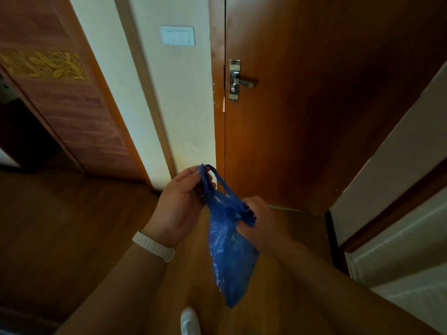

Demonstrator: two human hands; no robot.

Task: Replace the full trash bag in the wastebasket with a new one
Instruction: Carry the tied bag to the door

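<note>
Wooden door (314, 105) — closed, brown; the landmark for all entries below.
Wooden floor (72, 238) — below the door, under both arms.
Blue trash bag (229, 257) — hanging in front of the door's lower edge, its bottom near the floor, neck bunched.
Left hand (180, 201) — left of the door's base; fingers pinching one bag handle loop, raised.
Right hand (256, 218) — before the door's base; fingers closed around the bag's gathered neck.
Light switch (178, 35) — on the wall left of the door.
Door handle (242, 81) — metal, at the door's left edge.
White wristband (154, 246) — on the left wrist.
</note>
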